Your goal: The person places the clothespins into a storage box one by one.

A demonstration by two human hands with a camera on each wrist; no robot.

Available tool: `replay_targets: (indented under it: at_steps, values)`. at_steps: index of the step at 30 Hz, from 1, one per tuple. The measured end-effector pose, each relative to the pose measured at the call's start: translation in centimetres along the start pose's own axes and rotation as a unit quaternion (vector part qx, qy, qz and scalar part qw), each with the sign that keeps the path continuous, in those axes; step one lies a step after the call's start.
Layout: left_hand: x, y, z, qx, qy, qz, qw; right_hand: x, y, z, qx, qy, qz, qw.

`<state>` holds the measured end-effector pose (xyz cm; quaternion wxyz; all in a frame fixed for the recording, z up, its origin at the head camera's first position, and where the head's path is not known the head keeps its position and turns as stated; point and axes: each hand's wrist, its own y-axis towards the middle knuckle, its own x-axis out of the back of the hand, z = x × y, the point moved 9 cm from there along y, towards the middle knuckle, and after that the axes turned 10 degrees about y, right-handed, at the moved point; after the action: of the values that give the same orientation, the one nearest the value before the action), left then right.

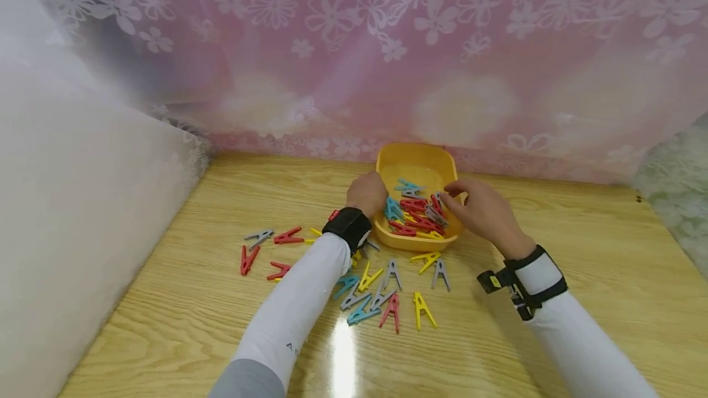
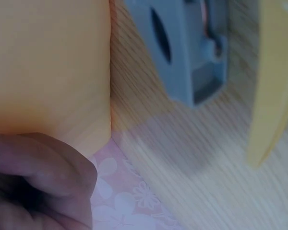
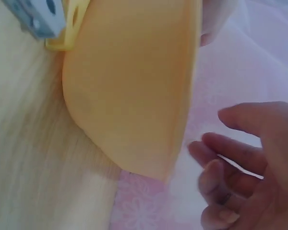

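A yellow plastic basin (image 1: 418, 168) holds a heap of red, blue, grey and yellow clothespins (image 1: 415, 204). My left hand (image 1: 367, 192) is at its left rim with the fingers curled. In the left wrist view that hand (image 2: 41, 179) lies close to the basin's outer wall (image 2: 48, 62), and only a dark hollow shows between fingers and thumb. Over the right rim, my right hand (image 1: 483, 209) has its fingers loosely bent. The right wrist view shows this hand (image 3: 249, 167) apart from the basin (image 3: 129, 96), with nothing between thumb and fingers.
Several more clothespins (image 1: 391, 312) lie scattered on the wooden table (image 1: 182, 312) in front of the basin and to its left, partly under my left forearm. Behind the basin hangs a pink flowered cloth (image 1: 354, 78). A white panel (image 1: 83, 158) borders the left side.
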<state>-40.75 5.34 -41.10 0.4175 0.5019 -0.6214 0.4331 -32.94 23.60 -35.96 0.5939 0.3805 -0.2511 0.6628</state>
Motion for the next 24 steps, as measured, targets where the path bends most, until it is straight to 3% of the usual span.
replay_targets:
  at_steps: [5,12,21,24]
  values:
    - [0.1,0.0,0.0,0.002,0.001,-0.003,1.0000,0.9,-2.2,0.0,0.023,0.031,-0.035,0.999]
    - [-0.2,0.1,0.0,-0.005,0.002,0.005,1.0000,0.8,-6.0,-1.5,0.006,0.055,-0.040,0.998]
    - [-0.2,0.3,0.1,0.004,0.004,0.006,1.0000,-3.4,-9.3,-3.8,-0.092,0.040,0.075,0.992]
    - [-0.3,0.3,-0.1,0.000,-0.003,0.013,0.9999,-4.6,-9.8,-3.7,-0.111,0.023,0.092,0.989]
